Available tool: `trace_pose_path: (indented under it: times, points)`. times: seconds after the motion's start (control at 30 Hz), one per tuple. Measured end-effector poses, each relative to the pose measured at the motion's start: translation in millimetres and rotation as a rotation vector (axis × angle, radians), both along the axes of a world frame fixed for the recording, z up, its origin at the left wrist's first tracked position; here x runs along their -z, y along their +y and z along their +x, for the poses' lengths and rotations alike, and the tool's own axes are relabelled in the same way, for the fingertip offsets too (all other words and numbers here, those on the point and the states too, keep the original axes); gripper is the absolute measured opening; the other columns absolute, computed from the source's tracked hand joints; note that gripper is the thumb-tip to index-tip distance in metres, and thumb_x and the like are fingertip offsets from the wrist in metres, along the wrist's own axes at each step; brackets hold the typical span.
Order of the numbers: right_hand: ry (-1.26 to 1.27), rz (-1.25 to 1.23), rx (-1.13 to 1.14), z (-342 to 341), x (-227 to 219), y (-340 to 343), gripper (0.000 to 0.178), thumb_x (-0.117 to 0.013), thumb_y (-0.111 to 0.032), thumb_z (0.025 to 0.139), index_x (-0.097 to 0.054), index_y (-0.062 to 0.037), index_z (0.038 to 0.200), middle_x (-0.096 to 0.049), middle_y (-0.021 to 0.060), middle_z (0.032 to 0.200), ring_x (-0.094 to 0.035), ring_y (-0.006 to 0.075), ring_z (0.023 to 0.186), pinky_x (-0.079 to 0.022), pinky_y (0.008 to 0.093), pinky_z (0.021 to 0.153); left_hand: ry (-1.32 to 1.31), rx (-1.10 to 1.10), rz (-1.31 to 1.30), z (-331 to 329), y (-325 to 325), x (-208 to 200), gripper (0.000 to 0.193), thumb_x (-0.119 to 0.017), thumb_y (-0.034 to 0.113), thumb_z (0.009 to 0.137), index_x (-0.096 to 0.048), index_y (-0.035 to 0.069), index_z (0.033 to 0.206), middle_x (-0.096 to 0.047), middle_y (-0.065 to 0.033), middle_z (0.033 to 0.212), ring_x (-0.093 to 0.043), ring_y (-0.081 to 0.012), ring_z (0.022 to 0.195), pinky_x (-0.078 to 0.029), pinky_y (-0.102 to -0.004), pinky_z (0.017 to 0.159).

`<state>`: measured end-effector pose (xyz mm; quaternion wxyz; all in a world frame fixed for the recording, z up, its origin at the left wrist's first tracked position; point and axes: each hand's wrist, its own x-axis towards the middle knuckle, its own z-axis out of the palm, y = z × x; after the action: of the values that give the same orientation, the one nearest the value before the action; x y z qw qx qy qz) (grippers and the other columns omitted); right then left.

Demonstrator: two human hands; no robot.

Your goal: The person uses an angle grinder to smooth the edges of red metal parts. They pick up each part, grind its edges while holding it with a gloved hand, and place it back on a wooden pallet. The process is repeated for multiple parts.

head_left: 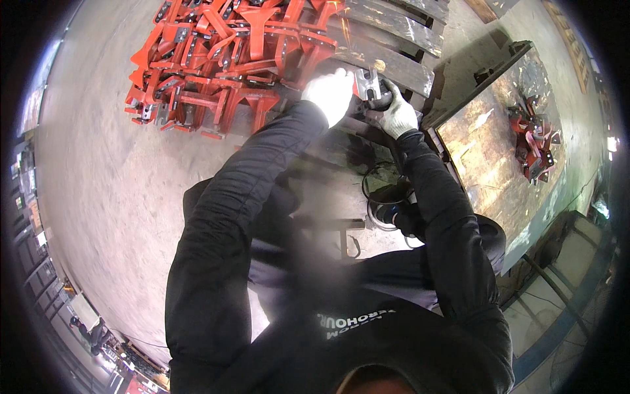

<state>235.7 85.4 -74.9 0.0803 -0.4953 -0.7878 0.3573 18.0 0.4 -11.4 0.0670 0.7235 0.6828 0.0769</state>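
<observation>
Out in front of me, my left hand [331, 97] in a white glove is closed at the left side of a metal bracket [367, 84] with a bare silver end and a bit of red. Strong light washes out that glove's fingers. Just to the right, my right hand [398, 117], also gloved, has its fingers wrapped round a dark rounded power tool [379, 102], which looks like a grinder. The tool is against or very near the bracket's silver end; exact contact cannot be made out. Thin orange streaks like sparks [345, 29] show beyond my hands.
Red metal brackets [256, 39] lie in a large heap at the far left. A worn wooden pallet [394, 29] lies beyond my hands. On the right stands a work table [482, 138] with several red parts [535, 148]. A dark cable loop [384, 187] hangs near my foot.
</observation>
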Motion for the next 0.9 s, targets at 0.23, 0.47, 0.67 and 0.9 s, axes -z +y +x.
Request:
trace_pose_path:
  times: [0.23,0.47,0.67,0.9]
  points:
    - [-0.042,0.005,-0.097,-11,30,22,0.088,-0.080,-0.030,0.082,-0.037,-0.0152,0.156,-0.072,0.0256,0.112,-0.071,0.0395,0.104,-0.056,0.0435,0.093,-0.036,-0.007,0.007,-2,1,6,0.034,-0.052,0.016,0.094,-0.061,0.001,0.122,-0.066,-0.0162,0.103,-0.070,-0.0333,0.086,-0.058,-0.0437,0.074]
    - [-0.126,0.028,-0.261,-19,26,36,0.099,-0.086,-0.048,0.077,-0.038,-0.0087,0.154,-0.070,0.0220,0.123,-0.070,0.0355,0.110,-0.055,0.0399,0.095,-0.050,-0.022,-0.044,0,3,-2,0.029,-0.053,0.016,0.095,-0.061,0.002,0.118,-0.065,-0.0155,0.104,-0.071,-0.0324,0.088,-0.058,-0.0434,0.076]
    - [-0.105,0.050,-0.146,-23,19,42,0.066,-0.063,-0.018,0.092,-0.041,-0.0161,0.154,-0.071,0.0244,0.118,-0.069,0.0379,0.111,-0.055,0.0427,0.094,-0.079,-0.017,-0.025,-2,2,1,0.033,-0.053,0.017,0.093,-0.061,0.001,0.122,-0.066,-0.0165,0.106,-0.070,-0.0334,0.089,-0.057,-0.0439,0.077]
    - [-0.076,-0.028,-0.135,-8,2,21,0.101,-0.093,-0.028,0.070,-0.040,-0.0033,0.152,-0.073,0.0126,0.120,-0.071,0.0245,0.106,-0.054,0.0352,0.098,-0.039,-0.017,0.026,1,0,5,0.027,-0.052,0.015,0.094,-0.063,0.003,0.116,-0.067,-0.0160,0.101,-0.071,-0.0337,0.086,-0.057,-0.0450,0.075]
